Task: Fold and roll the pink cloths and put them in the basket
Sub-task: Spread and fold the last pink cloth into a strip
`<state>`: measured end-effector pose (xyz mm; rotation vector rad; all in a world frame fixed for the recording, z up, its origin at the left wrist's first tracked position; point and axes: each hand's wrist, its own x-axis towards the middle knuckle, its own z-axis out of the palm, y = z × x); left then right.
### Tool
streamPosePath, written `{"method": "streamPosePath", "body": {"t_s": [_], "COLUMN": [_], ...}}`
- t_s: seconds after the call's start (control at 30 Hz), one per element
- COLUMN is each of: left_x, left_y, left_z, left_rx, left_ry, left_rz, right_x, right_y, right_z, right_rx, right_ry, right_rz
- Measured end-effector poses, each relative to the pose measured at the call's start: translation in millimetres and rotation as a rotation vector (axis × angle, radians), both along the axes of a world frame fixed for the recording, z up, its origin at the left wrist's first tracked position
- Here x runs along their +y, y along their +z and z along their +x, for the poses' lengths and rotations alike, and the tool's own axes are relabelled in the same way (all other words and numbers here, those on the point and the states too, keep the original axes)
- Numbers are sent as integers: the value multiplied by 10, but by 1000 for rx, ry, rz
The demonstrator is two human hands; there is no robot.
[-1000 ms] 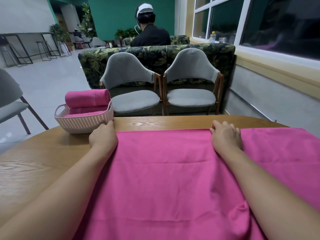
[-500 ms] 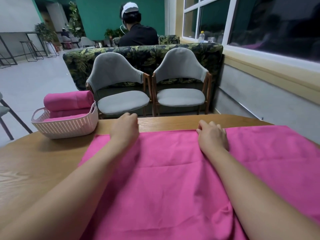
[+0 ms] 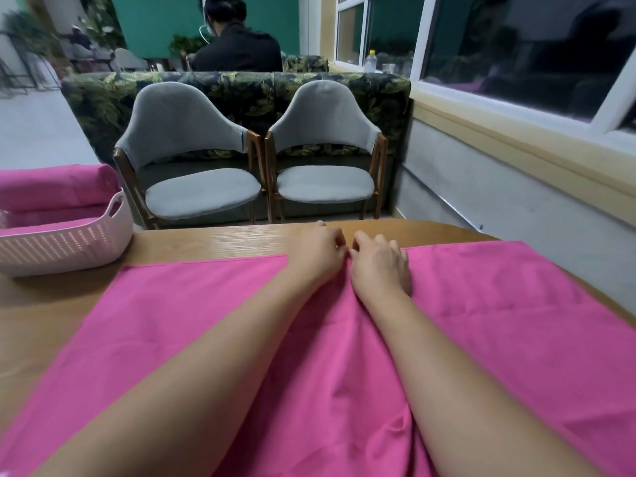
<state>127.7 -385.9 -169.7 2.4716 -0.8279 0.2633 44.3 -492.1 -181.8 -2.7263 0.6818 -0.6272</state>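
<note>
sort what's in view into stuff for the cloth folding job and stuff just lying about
For the job: spread pink cloth, rolled pink cloths, basket, left hand, right hand.
Just lying about: grey chairs, leaf-print sofa, bottle on the windowsill.

Left hand (image 3: 318, 251) and right hand (image 3: 378, 266) pinch the far edge of the pink cloth (image 3: 499, 321) side by side, the basket (image 3: 69, 249) well left.

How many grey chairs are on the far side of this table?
2. The left grey chair stands across the table, left of centre; the right grey chair is close beside it. Others far back may be hidden or blurred.
</note>
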Motion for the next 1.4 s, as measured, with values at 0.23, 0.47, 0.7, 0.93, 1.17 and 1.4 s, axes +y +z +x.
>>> {"method": "streamPosePath", "body": {"t_s": [0.23,0.47,0.7,0.93,1.17,1.4], "left_x": [-67,-13,-21,-27,-19,-12], "left_y": [-49,-114,-105,-101,-68,-63], "left_z": [24,80,86,77,29,19], "left_rx": [117,73,59,55,40,40], "left_ry": [-35,-53,-47,-45,-49,-47], "left_rz": [-61,-88,-67,-49,-41,-45], "right_x": [-10,-12,-229,-476,-540,-659], "right_y": [9,1,407,651,707,760], "right_z": [-10,-2,-323,-1329,-2345,-2892], "right_rx": [-6,5,330,545,581,586], "right_ry": [4,-4,105,240,297,257], "right_rz": [-5,45,-21,-130,-88,-51]}}
